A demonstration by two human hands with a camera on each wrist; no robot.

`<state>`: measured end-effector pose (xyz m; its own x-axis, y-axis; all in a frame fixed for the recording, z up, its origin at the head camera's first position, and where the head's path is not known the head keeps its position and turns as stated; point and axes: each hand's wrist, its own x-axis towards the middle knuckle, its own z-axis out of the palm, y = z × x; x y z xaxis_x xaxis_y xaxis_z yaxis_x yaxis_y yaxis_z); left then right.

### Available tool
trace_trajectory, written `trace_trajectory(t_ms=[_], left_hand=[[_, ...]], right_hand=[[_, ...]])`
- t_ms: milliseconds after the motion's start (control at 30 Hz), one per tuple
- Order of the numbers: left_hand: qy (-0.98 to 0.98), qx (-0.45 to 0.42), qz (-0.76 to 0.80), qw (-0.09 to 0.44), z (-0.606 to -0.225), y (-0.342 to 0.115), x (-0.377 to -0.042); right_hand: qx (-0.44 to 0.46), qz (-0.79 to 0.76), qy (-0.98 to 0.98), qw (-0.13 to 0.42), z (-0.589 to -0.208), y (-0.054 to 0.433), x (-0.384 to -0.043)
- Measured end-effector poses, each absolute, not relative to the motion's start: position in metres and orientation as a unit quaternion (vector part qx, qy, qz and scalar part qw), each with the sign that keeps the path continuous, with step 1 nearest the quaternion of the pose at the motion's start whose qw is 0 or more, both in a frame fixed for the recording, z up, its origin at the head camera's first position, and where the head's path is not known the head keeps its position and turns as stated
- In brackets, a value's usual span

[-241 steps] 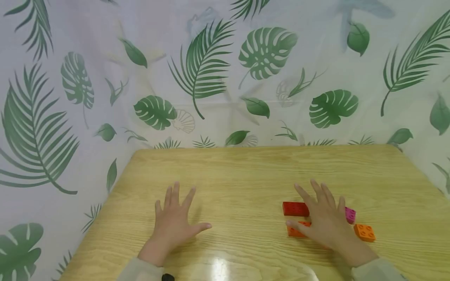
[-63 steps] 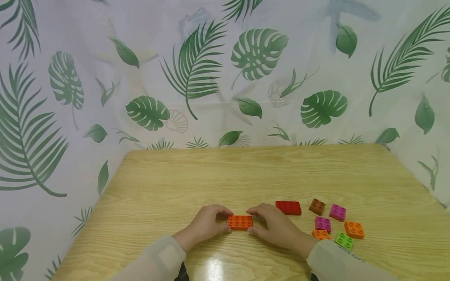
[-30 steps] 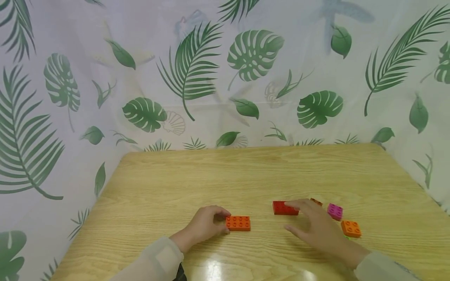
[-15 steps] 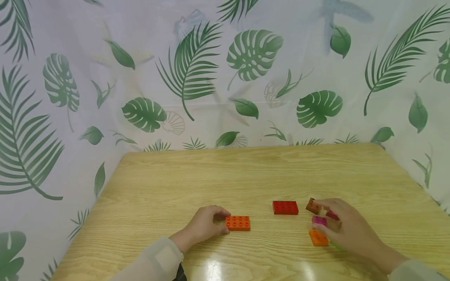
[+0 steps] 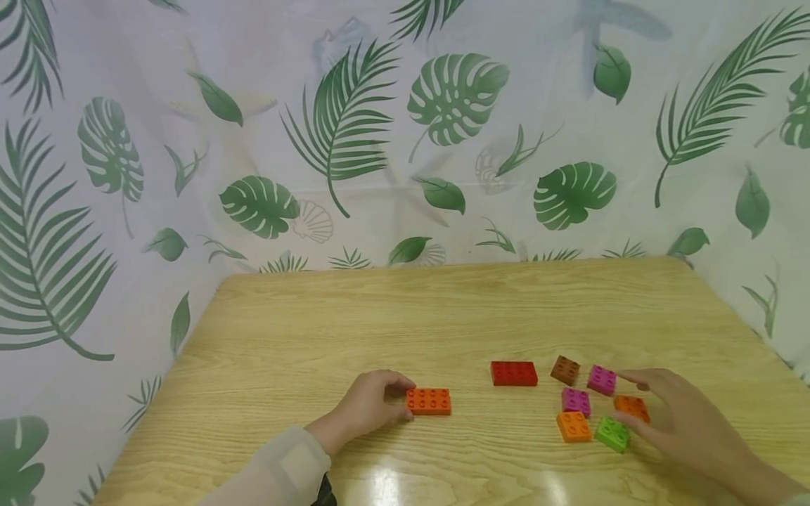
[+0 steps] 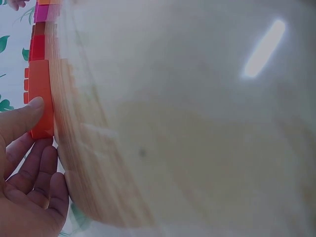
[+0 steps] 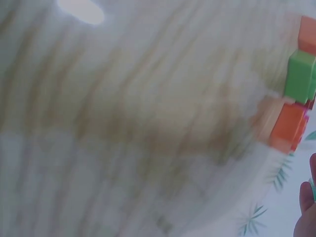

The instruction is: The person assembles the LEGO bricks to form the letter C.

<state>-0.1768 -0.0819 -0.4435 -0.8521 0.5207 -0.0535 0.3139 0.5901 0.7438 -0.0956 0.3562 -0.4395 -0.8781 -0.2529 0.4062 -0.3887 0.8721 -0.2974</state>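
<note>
My left hand (image 5: pixel 363 410) pinches the left end of a long orange-red toy brick (image 5: pixel 428 401) standing studs up on the table. In the left wrist view its thumb (image 6: pixel 30 111) lies against the brick's side. At the right, my right hand (image 5: pixel 686 422) has its thumb and fingers spread on either side of a small orange brick (image 5: pixel 631 406), with a visible gap. A magenta brick (image 5: pixel 602 379) and a lime green brick (image 5: pixel 612 433) lie near its fingertips. Only part of that hand shows in the right wrist view, apart from the orange brick (image 7: pixel 289 127).
A long red brick (image 5: pixel 514 374) lies between the hands. Beside it are a brown brick (image 5: pixel 565 370), a second magenta brick (image 5: pixel 576 401) and another orange brick (image 5: pixel 574 426). The wooden table (image 5: pixel 380 316) ends at a leaf-print cloth (image 5: pixel 380 140).
The orange-red brick came from the right to mid-table, where both hands touched it. My right hand has since left it and moved right over the small bricks. The left stays put.
</note>
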Motion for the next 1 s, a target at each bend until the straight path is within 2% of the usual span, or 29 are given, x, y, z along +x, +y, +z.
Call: trace_trajectory(t_ms=[300,533,667,900,1000], left_hand=[[0.882,0.234,0.386,0.134,-0.445,-0.082,-0.178],[0.881,0.235,0.388,0.132,-0.446,-0.082,-0.177],[0.881,0.237,0.389,0.132,-0.445,-0.082,-0.177],[0.879,0.238,0.392,0.132,-0.445,-0.082,-0.178],[0.879,0.239,0.391,0.131,-0.444,-0.083,-0.178]], right_hand=[[0.166,0.161,-0.957,0.174,-0.447,0.377,-0.094],[0.129,0.216,-0.965,0.081,-0.448,0.382,-0.094],[0.118,0.219,-0.967,0.05,-0.451,0.383,-0.095],[0.133,0.188,-0.97,0.075,-0.455,0.384,-0.098],[0.133,0.197,-0.969,0.067,-0.454,0.384,-0.098]])
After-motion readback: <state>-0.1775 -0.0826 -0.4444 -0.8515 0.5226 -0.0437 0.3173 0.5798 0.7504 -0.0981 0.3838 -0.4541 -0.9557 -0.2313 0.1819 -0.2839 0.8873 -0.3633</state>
